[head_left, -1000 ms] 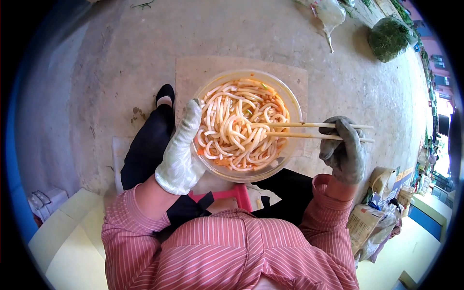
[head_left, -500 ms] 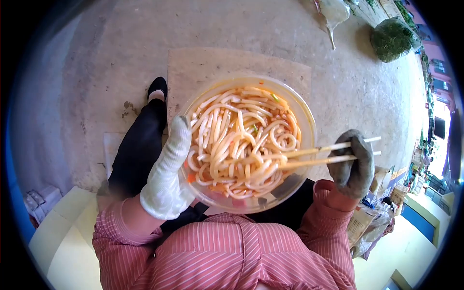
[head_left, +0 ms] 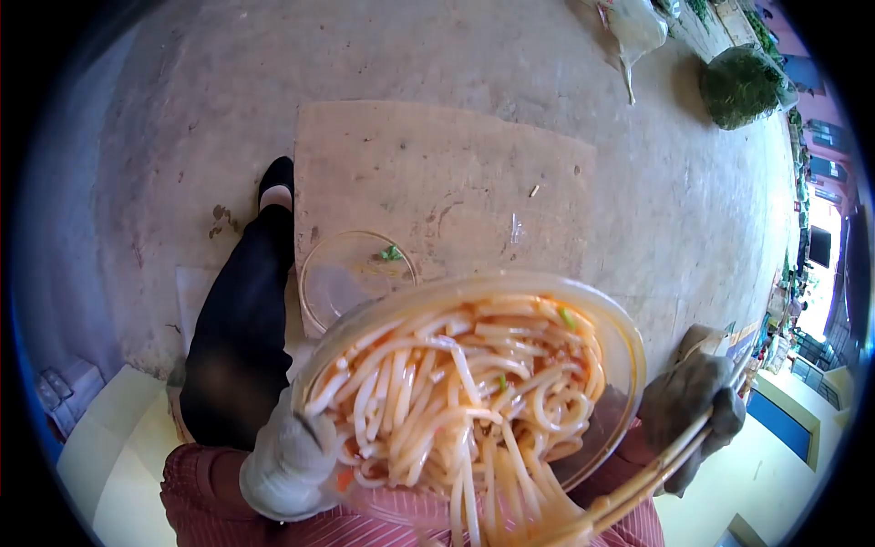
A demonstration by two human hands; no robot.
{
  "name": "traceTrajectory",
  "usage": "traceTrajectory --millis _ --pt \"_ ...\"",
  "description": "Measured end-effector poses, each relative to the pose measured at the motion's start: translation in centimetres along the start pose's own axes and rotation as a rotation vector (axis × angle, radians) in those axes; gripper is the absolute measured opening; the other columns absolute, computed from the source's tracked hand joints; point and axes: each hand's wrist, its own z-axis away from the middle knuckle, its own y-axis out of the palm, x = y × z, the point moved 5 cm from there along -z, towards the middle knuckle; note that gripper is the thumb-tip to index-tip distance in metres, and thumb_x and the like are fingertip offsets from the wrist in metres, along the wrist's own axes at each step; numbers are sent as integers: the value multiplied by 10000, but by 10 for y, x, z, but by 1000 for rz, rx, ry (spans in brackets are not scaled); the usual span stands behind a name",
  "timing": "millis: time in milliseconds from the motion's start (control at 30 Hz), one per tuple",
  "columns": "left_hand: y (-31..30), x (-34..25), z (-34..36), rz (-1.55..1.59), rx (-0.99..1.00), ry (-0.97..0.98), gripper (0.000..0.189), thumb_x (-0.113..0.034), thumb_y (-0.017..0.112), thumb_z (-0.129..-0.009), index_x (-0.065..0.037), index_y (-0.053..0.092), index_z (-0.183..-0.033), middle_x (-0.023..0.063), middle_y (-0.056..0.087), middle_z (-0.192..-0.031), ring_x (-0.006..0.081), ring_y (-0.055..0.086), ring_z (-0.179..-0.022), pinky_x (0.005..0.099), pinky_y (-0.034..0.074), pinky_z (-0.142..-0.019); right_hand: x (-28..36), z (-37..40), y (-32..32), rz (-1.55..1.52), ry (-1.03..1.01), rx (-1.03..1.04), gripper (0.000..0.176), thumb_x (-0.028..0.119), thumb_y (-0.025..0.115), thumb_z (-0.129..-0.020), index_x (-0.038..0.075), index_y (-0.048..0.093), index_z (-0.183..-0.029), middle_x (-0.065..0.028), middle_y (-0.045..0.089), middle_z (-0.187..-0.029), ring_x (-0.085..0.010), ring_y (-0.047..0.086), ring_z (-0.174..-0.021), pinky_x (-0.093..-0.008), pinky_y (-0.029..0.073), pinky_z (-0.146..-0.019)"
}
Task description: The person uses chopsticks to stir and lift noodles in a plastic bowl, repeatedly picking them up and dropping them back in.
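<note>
A clear plastic bowl [head_left: 510,284] of thick noodles [head_left: 437,383] in reddish sauce tilts close beneath the camera. My left hand [head_left: 290,463], in a white glove, grips its left side; some fingers are hidden behind it. To the right of the bowl, my right hand [head_left: 688,401] wears a dark grey glove and is closed round a pair of chopsticks [head_left: 652,465]. Their tips run to the bottom edge of the view, where several noodle strands stretch up out of the bowl. A round clear lid [head_left: 317,308] with green bits lies on the board below, partly covered by the bowl.
A flat brown board [head_left: 447,182] stands or lies in front of my legs. My black-trousered leg [head_left: 241,319] is at left. On the concrete floor at upper right sit a white bag [head_left: 633,32] and a bagged green bundle [head_left: 743,87]. Boxes line the right side.
The bowl has come down and nearer to my body, tilting and uncovering the lid. My right hand has lowered, and the chopsticks have drawn noodles from the bowl toward the bottom edge.
</note>
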Motion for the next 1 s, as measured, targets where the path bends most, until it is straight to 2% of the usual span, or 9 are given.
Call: traceTrajectory --millis 67,200,567,600,700,800,833,900,1000 --pt "2 2 -2 -4 44 -19 829 -555 554 -717 -13 265 -1273 124 459 -1182 267 500 -1041 384 458 -839 -4 -5 3 -500 191 193 181 191 459 -835 9 459 -836 -33 416 -609 -107 419 -499 -219 371 -465" --pt "5 -2 6 34 113 -71 832 -556 552 -718 -16 256 -1278 126 451 -1190 273 495 -1047 392 454 -845 -1 -6 11 -818 400 273 179 167 447 -839 -11 456 -822 -29 390 -564 -105 404 -457 -215 367 -439" --pt "16 -11 4 238 259 -51 839 -557 547 -722 -23 234 -1288 133 431 -1209 288 481 -1063 411 445 -860 -11 -15 -8 -844 556 56 183 102 414 -848 -67 446 -782 -20 319 -441 -98 362 -342 -206 355 -369" --pt "24 -13 2 75 203 -80 848 -570 527 -727 -28 210 -1297 134 410 -1229 293 462 -1084 426 436 -871 -12 -15 -18 -695 567 31 279 227 400 -887 62 423 -663 16 385 -389 -69 346 -277 -209 253 -255" --pt "27 -11 2 -213 172 -108 869 -595 485 -737 -39 151 -1316 137 344 -1282 305 410 -1136 474 405 -901 -13 2 -42 -348 255 -116 134 149 439 -843 20 465 -818 -50 442 -520 -80 402 -394 -203 326 -356" --pt "32 1 -4 141 446 -2 774 -607 341 -814 -20 204 -1301 155 313 -1297 261 392 -1150 398 355 -950 2 14 -56 64 31 -221 276 51 473 -781 41 525 -1052 -124 515 -666 -84 462 -520 -165 389 -445" --pt "28 5 -4 140 382 -17 768 -592 365 -811 -31 192 -1307 153 310 -1301 273 392 -1149 424 355 -945 4 15 -48 176 -15 -284 311 170 580 -794 38 524 -1070 -129 535 -674 -85 493 -533 -139 384 -424" --pt "21 12 -4 128 251 -42 764 -562 415 -803 -53 169 -1318 149 305 -1309 296 392 -1148 475 353 -933 13 -4 -34 173 -138 -163 487 342 663 -723 45 518 -1080 -123 547 -675 -86 515 -525 -126 387 -401" --pt "18 15 -12 80 93 -42 769 -531 464 -797 -75 148 -1329 146 300 -1316 320 392 -1146 525 352 -922 18 -8 -26 -134 -143 -282 435 267 630 -754 -13 501 -1061 -193 545 -687 -139 556 -537 -175 436 -399"
